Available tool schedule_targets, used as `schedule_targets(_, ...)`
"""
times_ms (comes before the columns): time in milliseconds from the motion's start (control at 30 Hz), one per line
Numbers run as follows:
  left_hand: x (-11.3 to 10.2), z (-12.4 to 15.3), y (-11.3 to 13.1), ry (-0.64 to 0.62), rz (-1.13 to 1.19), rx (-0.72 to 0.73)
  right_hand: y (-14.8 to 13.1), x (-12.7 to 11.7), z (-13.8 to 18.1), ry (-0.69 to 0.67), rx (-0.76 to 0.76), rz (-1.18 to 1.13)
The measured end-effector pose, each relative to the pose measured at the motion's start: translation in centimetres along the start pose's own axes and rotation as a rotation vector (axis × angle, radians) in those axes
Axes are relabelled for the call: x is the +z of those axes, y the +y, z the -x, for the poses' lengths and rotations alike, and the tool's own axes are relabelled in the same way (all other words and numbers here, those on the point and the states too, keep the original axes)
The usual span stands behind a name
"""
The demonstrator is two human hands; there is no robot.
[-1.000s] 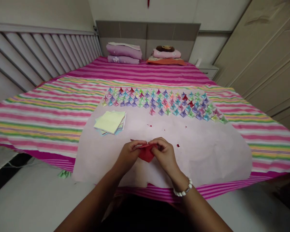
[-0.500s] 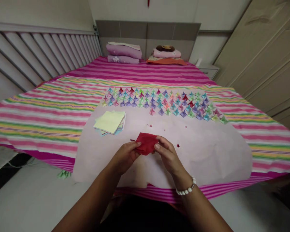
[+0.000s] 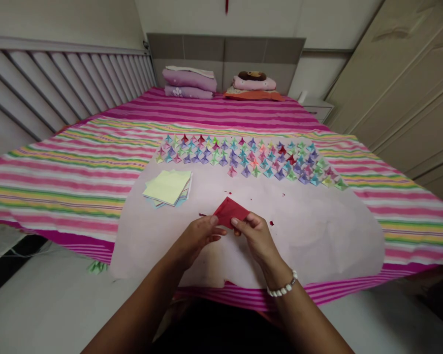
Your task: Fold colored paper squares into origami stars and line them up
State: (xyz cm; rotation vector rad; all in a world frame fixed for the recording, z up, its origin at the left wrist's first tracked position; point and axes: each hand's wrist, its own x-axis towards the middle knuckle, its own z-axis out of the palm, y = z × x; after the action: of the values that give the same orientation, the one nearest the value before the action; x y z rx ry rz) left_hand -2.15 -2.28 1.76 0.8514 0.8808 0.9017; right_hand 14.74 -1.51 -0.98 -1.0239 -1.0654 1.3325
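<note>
Right wrist: bracelet of chunky white beads with a short greyish section
Hands, forearms: bare
Lap: near-black clothing, details lost in shadow

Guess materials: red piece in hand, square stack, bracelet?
Red piece: likely paper, matte; flat faces, straight folded edges. Square stack: probably paper too, matte; thin, fanned layers. Bracelet: pale, smooth-looking, beaded; could be stone, plastic or glass, too small to tell.
</note>
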Motion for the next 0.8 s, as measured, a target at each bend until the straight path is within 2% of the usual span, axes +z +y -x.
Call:
schedule_targets(100, -0.1, 0.2, 0.1, -0.008, -0.180, 0.132, 0.0, 0.1, 0.1, -0.011, 0.012, -0.054)
schedule_targets(267, 0.6, 0.2, 0.0, 0.007, -0.185, 0.184, 0.0, 0.7, 0.2, -0.078, 0.039, -0.083)
schedule_targets(433, 1.1, -0.1, -0.4, 0.177, -0.151, 0.229, 0.2, 1.1, 0.3, -0.118, 0.063, -0.082)
schedule_targets(533, 1.0, -0.2, -0.6, 0.209, -0.126, 0.233, 0.3, 1.1, 0.4, -0.159, 0.073, -0.056)
schedule_targets(633, 0.8, -0.2, -0.5, 0.152, -0.121, 0.212, 0.4, 1.1, 0.5, -0.172, 0.070, 0.008)
schedule_targets(800, 0.1, -0.3, 1.0, 0.156, -0.223, 0.171, 0.4, 1.2, 0.7, -0.197, 0.071, 0.070)
